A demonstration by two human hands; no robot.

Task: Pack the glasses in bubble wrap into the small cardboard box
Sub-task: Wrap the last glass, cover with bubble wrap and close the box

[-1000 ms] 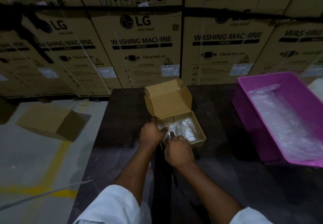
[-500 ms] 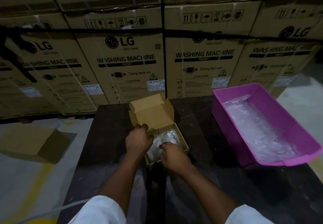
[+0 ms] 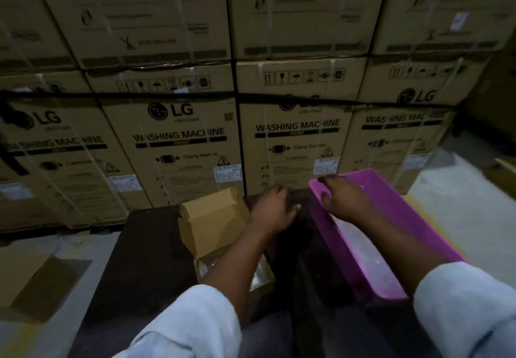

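Note:
The small cardboard box (image 3: 215, 225) stands open on the dark table (image 3: 145, 260), lid flap up. Bubble-wrapped glass (image 3: 205, 267) lies inside it, mostly hidden by my left forearm. My left hand (image 3: 272, 208) hovers over the table between the box and the pink tub (image 3: 349, 254), fingers spread, holding nothing. My right hand (image 3: 342, 197) reaches into the far end of the pink tub, fingers apart and curled down, with nothing visibly held. Clear bubble wrap (image 3: 365, 248) lies along the tub's bottom.
A wall of stacked washing machine cartons (image 3: 190, 134) stands right behind the table. A larger cardboard box (image 3: 36, 282) lies on the floor at the left. Pale floor shows to the right of the tub.
Both hands left the small box and swung right; the right hand now reaches into the pink tub. The camera tilted up and right, so the box sits lower left.

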